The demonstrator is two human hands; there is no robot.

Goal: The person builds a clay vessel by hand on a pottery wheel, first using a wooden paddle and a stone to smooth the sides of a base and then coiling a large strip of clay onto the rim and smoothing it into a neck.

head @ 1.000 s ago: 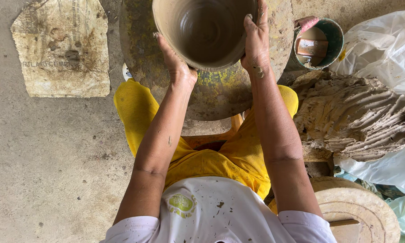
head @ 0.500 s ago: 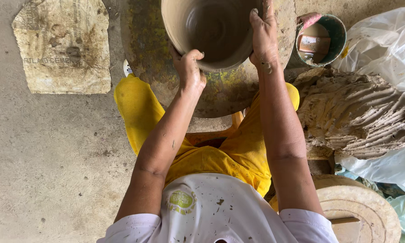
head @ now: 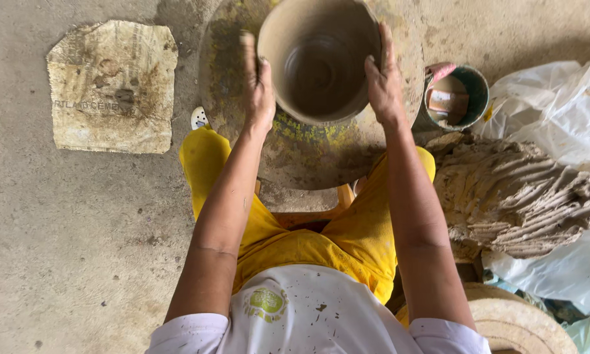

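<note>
A wide grey clay pot (head: 318, 62) stands on a round, clay-smeared wheel (head: 308, 154) in front of my knees. My left hand (head: 259, 85) lies flat against the pot's left outer wall, fingers pointing away from me. My right hand (head: 383, 82) presses the right side, its fingers hooked over the rim. Both hands are coated in wet clay. The pot's inside shows spiral ridges.
A big lump of ridged clay (head: 514, 196) sits at my right on white plastic sheeting (head: 564, 111). A small green bucket (head: 457, 98) stands beside the wheel. A worn sack piece (head: 111, 85) lies on the concrete floor at left. A round wooden board (head: 524, 321) is at lower right.
My left hand has slid from under the pot's near edge up along its left wall. The right hand stays on the rim. The view has shifted, bringing the pot lower in frame.
</note>
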